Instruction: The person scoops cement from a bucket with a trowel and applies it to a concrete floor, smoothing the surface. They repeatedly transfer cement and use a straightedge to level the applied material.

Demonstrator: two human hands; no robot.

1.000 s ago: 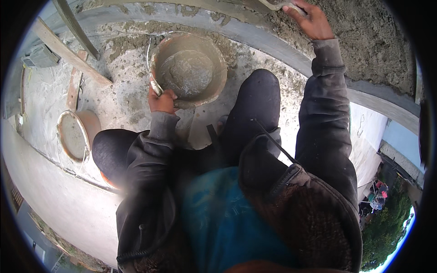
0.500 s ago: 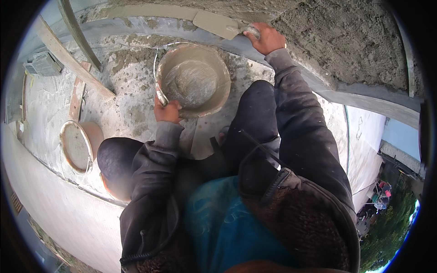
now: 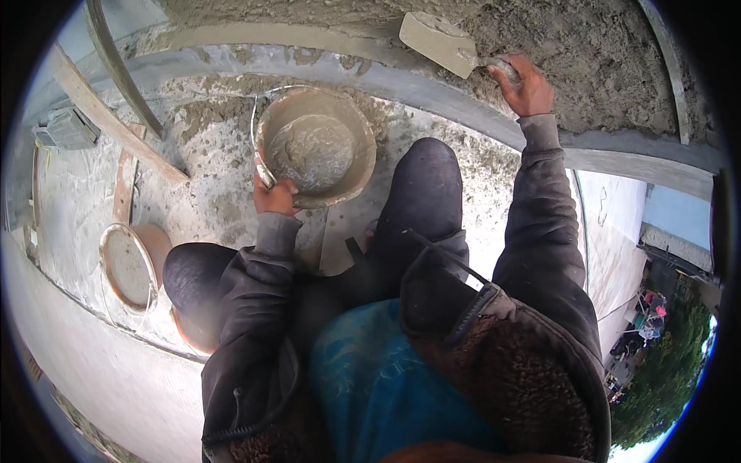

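Observation:
My right hand (image 3: pixel 528 86) is closed round the handle of a trowel (image 3: pixel 438 43), whose flat blade is coated with grey mortar. The blade points left, over the edge of a rough mortared wall face (image 3: pixel 594 69). Below and to the left stands a round bucket (image 3: pixel 364 150) with wet grey mortar (image 3: pixel 312 150) in it. At its near left rim my left hand (image 3: pixel 275 195) is closed; a trowel-like or handle piece beside the fingers is too unclear to name, and the bucket's wire handle rises from there.
A second, smaller bucket (image 3: pixel 116 231) stands at the left, another rim partly hidden behind my knee. Wooden planks (image 3: pixel 108 116) lean at the upper left near a grey block (image 3: pixel 68 130). A smooth ledge (image 3: pixel 401 85) runs along the wall. Mortar spatter covers the floor (image 3: pixel 212 166).
My right hand and the trowel have moved to the right along the wall, and the blade is tilted more. My left hand stays at the bucket's rim; the whole view has shifted slightly.

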